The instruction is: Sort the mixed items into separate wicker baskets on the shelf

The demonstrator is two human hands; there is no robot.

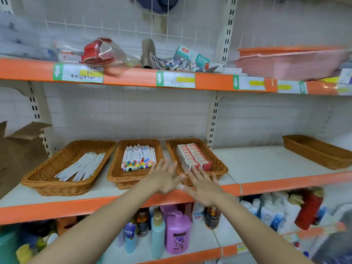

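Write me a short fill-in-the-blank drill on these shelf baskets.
1. The markers lie in the ____ of the three baskets side by side.
2. The red boxes fill the basket to its ____.
3. The far-right basket holds ____.
4. Both hands, left and right, hold ____.

Missing: middle; right; nothing; nothing

Three wicker baskets sit side by side on the middle shelf (266, 168), all sorted!
Left basket (47, 176) holds flat white strips (82, 166), middle basket (122, 178) colour-capped markers (138, 158), right basket (219, 164) red-and-white boxes (193, 156); a fourth basket (316, 151) lies far right.
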